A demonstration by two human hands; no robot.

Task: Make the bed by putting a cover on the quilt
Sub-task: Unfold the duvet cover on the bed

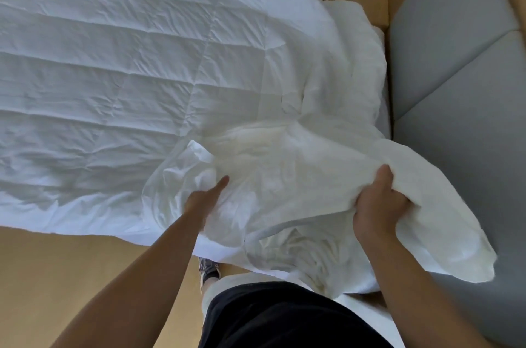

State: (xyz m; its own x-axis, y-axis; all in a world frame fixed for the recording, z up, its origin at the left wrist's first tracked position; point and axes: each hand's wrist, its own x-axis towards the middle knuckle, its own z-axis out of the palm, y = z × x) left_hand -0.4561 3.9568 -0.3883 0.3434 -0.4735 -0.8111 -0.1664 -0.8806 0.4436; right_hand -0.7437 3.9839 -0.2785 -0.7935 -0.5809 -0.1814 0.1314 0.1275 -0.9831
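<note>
The tan floor (51, 276) shows at the near left. The white stitched quilt (113, 77) lies spread flat across it, filling the left and middle of the scene. Its near right part is buried under the thin cream cover (284, 171), which is bunched in loose folds there.

The left hand (200, 199) reaches into the left edge of that bunch. One straight finger (223, 181) lies on the cloth, and the rest are hidden by the folds, so I cannot tell whether this hand grips anything. A shoe (209, 271) stands on the floor just nearer.

To the right, the right hand (378, 202) has its fingers curled tight round a thick fold of the cover, thumb on top, lifting it clear of the quilt. A grey mat (461, 91) runs along the far right.
</note>
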